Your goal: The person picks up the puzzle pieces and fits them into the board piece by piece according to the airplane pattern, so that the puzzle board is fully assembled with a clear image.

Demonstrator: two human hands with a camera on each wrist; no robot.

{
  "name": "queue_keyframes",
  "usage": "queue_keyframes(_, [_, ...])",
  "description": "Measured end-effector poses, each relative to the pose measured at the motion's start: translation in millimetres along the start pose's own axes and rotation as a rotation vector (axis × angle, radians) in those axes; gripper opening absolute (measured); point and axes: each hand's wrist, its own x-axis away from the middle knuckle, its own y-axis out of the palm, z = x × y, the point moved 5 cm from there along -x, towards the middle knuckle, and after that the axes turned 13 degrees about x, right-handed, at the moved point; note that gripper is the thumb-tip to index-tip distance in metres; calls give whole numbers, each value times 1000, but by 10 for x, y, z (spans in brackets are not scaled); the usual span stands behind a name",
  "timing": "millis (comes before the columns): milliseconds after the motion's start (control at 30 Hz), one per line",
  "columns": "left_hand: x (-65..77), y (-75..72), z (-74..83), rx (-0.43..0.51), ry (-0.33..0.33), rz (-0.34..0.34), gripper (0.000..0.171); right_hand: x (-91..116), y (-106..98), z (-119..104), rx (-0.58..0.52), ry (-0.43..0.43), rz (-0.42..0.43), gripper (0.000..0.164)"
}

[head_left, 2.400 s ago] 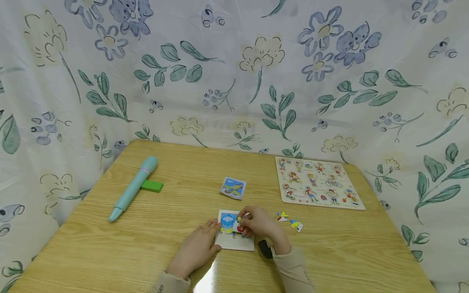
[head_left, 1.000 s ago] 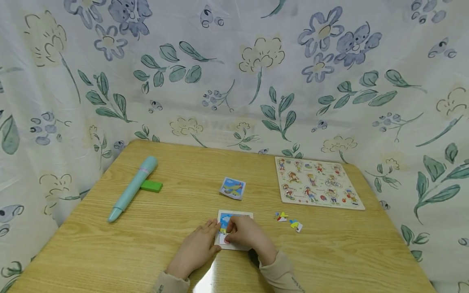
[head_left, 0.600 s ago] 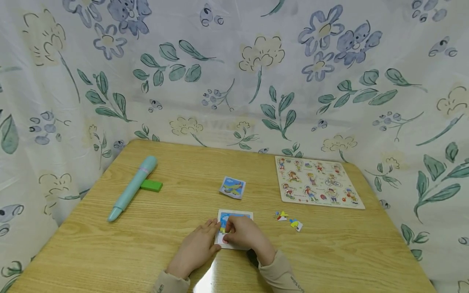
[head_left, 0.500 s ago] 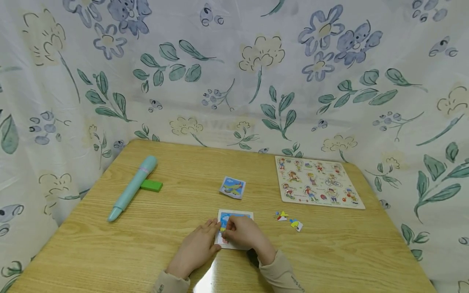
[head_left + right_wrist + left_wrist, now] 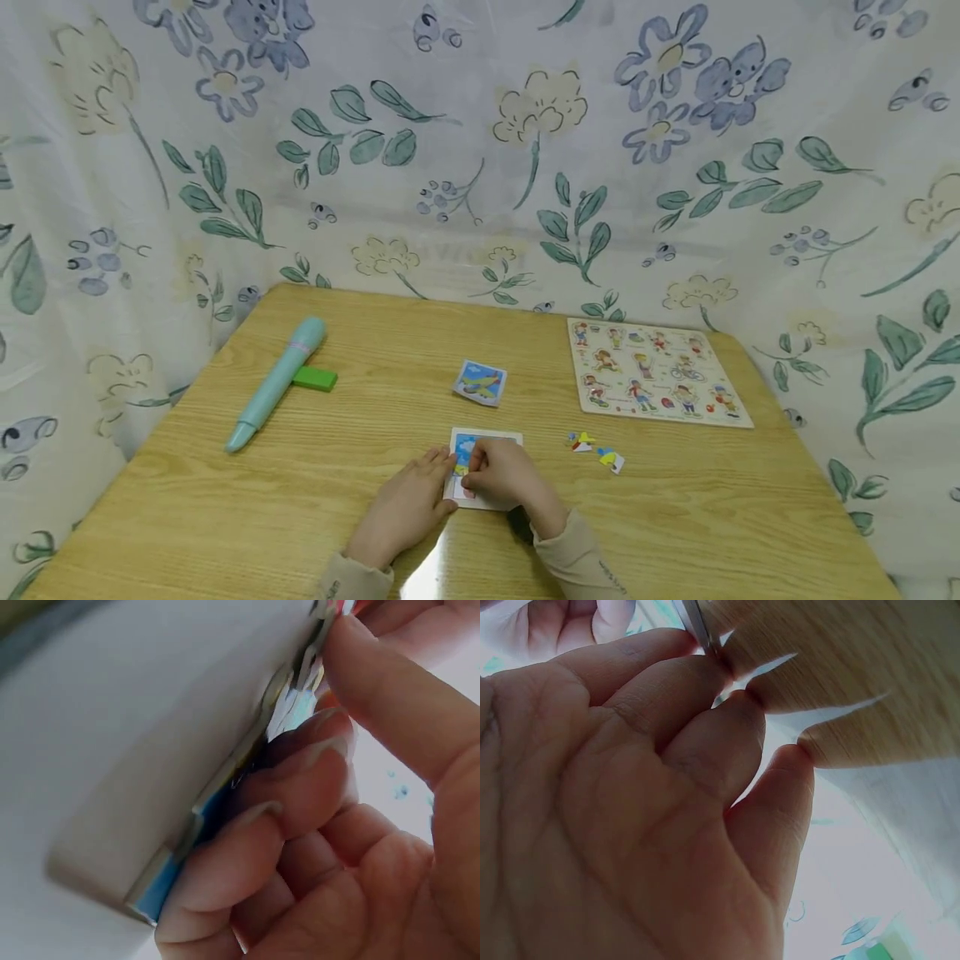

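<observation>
A small white-framed jigsaw board (image 5: 487, 432) lies near the front of the table, blue sky and yellow pieces fitted along its upper part. My left hand (image 5: 401, 508) rests flat beside it, fingertips and thumb at its left edge. Over the board is my right hand (image 5: 513, 479), pinching a white and pinkish-red jigsaw piece (image 5: 468, 492) at the lower left corner of the recess. In the right wrist view, the thumb (image 5: 360, 667) is at the piece while the curled fingers lie against blue fitted pieces (image 5: 161, 889). Much of the board's right side is hidden by the hand.
Two loose jigsaw pieces, one red and yellow (image 5: 582, 442), one blue and yellow (image 5: 611, 459), lie right of the board. Behind it is an airplane picture card (image 5: 481, 383). A figure puzzle board (image 5: 660, 367) is back right; a teal pen-shaped object (image 5: 277, 383) and green block (image 5: 315, 378) lie left.
My right hand has carried the piece from the board's upper right down to its lower left, then made only small movements there. The left hand has stayed in place.
</observation>
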Motion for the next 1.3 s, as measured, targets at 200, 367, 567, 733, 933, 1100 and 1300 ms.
queue_keyframes(200, [1,8,-5,-4,-3,-3,62,-19,33,23,16,22,-7,26])
queue_keyframes(367, [7,4,7,2,14,-1,61,-17,19,20,16,-6,1,24])
queue_keyframes(567, [9,4,12,0,9,-8,60,-4,-27,42,0,-1,23,16])
queue_keyframes(733, [12,2,29,8,13,1,58,-9,-59,53,34,-26,61,16])
queue_keyframes(933, [-6,-18,39,11,6,1,59,-12,-49,55,6,-31,12,14])
queue_keyframes(1100, [-12,-13,39,-7,1,4,63,2,-32,58,-18,-47,-80,16])
queue_keyframes(1300, [-11,-4,38,14,-26,2,63,38,-234,287,-161,-29,-72,10])
